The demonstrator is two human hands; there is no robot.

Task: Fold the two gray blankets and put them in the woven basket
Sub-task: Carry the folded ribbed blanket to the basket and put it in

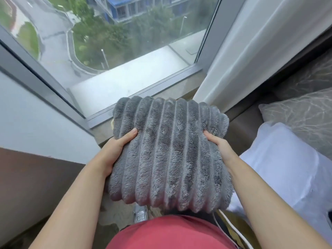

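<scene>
One blanket (168,155) folded, gripped at its sides by left hand (116,146) and right hand (218,143); not yet stowed; basket, second blanket unseen.

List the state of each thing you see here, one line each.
gray blanket: folded into a thick square, held between both hands.
left hand: grips the blanket's left edge.
right hand: grips its right edge.
window: closed.
white pillow: lying at the right, untouched.
woven basket: not in view.

no readable text, no labels, no brands, no numbers
</scene>
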